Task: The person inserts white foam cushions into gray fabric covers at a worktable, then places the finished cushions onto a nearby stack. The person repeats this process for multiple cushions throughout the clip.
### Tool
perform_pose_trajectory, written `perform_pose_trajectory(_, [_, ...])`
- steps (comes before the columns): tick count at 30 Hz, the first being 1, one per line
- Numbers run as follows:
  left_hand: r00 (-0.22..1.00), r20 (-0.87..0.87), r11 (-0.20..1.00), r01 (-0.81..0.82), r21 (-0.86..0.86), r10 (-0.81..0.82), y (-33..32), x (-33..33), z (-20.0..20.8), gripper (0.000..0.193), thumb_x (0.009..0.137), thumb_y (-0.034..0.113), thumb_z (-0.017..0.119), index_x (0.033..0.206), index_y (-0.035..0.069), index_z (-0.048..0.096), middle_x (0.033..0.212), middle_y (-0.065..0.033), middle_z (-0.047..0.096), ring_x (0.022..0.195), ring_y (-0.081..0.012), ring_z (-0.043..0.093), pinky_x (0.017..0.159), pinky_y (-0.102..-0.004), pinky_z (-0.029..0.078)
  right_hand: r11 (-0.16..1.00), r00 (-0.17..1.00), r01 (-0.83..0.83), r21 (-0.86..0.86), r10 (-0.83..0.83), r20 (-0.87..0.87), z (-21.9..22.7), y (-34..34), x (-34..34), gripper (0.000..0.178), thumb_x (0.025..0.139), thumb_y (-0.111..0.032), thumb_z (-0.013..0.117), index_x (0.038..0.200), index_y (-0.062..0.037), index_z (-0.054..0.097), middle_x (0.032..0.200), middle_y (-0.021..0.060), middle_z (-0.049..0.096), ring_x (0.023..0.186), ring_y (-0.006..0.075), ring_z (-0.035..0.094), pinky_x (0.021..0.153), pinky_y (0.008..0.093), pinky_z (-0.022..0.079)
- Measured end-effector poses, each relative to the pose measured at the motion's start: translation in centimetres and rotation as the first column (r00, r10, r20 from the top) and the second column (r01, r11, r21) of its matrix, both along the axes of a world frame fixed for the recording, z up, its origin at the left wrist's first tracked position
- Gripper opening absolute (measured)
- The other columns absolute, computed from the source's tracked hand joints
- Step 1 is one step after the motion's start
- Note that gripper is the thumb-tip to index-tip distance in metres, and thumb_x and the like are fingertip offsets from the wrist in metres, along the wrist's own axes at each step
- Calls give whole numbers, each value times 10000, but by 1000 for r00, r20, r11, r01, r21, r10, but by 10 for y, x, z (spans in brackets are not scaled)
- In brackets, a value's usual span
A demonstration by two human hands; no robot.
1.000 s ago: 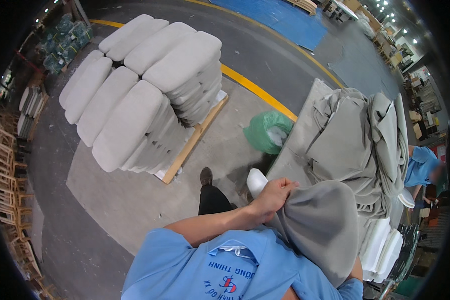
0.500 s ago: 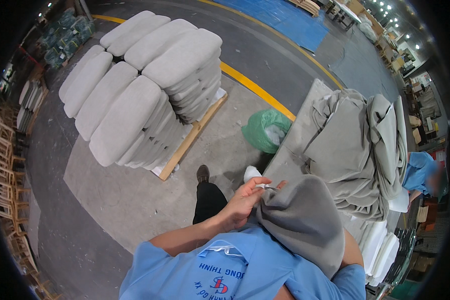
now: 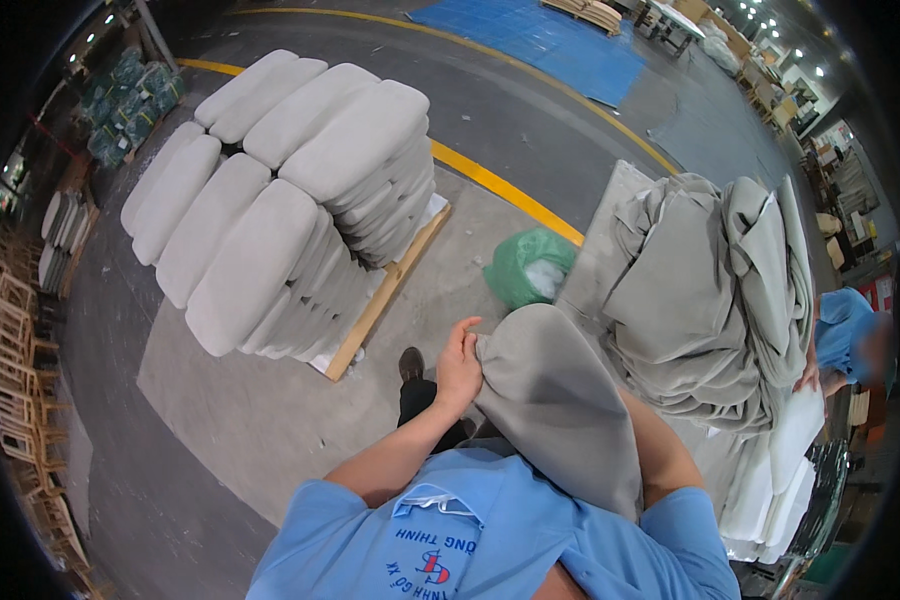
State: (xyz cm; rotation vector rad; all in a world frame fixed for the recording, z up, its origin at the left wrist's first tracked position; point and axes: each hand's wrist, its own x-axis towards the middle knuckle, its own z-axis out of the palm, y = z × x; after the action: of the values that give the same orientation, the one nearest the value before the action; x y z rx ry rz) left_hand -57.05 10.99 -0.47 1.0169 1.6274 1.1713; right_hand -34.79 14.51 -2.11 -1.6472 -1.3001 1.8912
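A grey fabric-covered cushion (image 3: 560, 400) leans against my blue shirt, rounded end up and one broad face toward me. My left hand (image 3: 460, 365) is at its left edge, the fingers curled around the rim and partly hidden behind it. My right forearm (image 3: 660, 440) reaches behind the cushion's right side, so my right hand is out of sight. To the right, a pile of loose grey fabric covers (image 3: 695, 280) lies on a pale table (image 3: 610, 210).
Bare white cushion pads (image 3: 240, 270) are stacked on a wooden pallet (image 3: 390, 290) at left. A green bag (image 3: 528, 268) with white filling stands beside the table. White pads (image 3: 770, 500) lie near right, where a co-worker (image 3: 840, 335) reaches in. Wooden frames (image 3: 15, 380) line the far left.
The cushion has come up and left, its rounded end now higher. My left hand has moved from pinching its upper corner to its left edge. The co-worker's hand has moved onto the white pads.
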Motion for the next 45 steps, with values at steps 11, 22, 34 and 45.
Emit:
perform_pose_trajectory(11, [840, 396, 885, 448, -124, -370, 25, -20, -67, 546, 880, -24, 559, 1418, 48, 615, 1298, -92, 674, 1197, -248, 627, 1045, -360, 471, 931, 934, -228, 284, 127, 333, 59, 3, 24, 376, 1072, -332, 577, 1254, -26, 699, 1112, 90, 762, 1002, 241, 699, 884, 384, 543])
perform_pose_trajectory(22, [417, 571, 422, 897, -133, -707, 63, -21, -33, 529, 852, -41, 750, 1366, 24, 642, 1294, -66, 721, 1189, -219, 667, 1054, -373, 510, 924, 921, 79, 373, -211, 328, 266, -234, 82, 627, 925, -382, 795, 1391, 4, 633, 1353, 207, 627, 1271, 341, 609, 1062, 399, 493])
perform_pose_trajectory(34, [150, 157, 107, 961, -254, -976, 104, 15, 0, 493, 902, 5, 778, 1365, -43, 614, 1328, -136, 679, 1225, -258, 647, 1082, -433, 539, 602, 628, 244, 760, -695, 350, 270, -233, 75, 179, 915, -209, 784, 978, -57, 714, 801, 171, 676, 704, 380, 667, 620, 427, 506])
perform_pose_trajectory(45, [167, 438, 50, 962, -267, -883, 128, 38, -48, 426, 847, 61, 842, 1228, -45, 681, 1176, -124, 724, 1036, -273, 698, 957, -400, 563, 602, 372, 476, 642, -799, 473, 236, -247, 105, 212, 943, -209, 759, 1045, -29, 715, 814, 141, 683, 708, 249, 650, 662, 380, 506])
